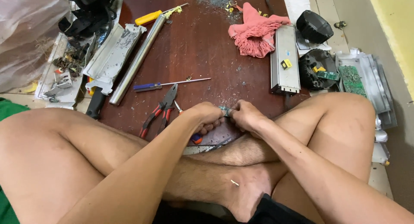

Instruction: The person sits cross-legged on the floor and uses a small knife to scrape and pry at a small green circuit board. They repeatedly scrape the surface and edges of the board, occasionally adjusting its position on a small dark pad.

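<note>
At the near edge of the dark red-brown board [202,43], just above the crossed legs, both hands meet on one small greyish metal part [225,110]. Left hand [206,117] is curled closed, thumb and fingers pinching the part's left end; right hand [245,116] is closed too, fingertips [233,112] clamped on its right end. Part sits between the two sets of fingertips, mostly covered by them (too small to tell what it is exactly), raised slightly off the board. Under the left hand a tool handle with an orange-and-blue end [196,138] pokes out, touching the palm side; cannot tell if it is gripped. Just left of the left hand: red-handled pliers [158,112], jaws pointing away from the person. Beyond them a blue-handled screwdriver [170,83] lies crosswise. Long metal tube [137,60] runs diagonally on the board's left side, bent sheet-metal housing [111,56] beside it, yellow-handled screwdriver [148,17] at the far end. Pink rag [255,31] at far right of the board, grey rectangular metal box [285,58] next to it. Off the board to the right: black round casings [315,26] and a green circuit board [351,79]. Metal shavings scattered over the board.
</note>
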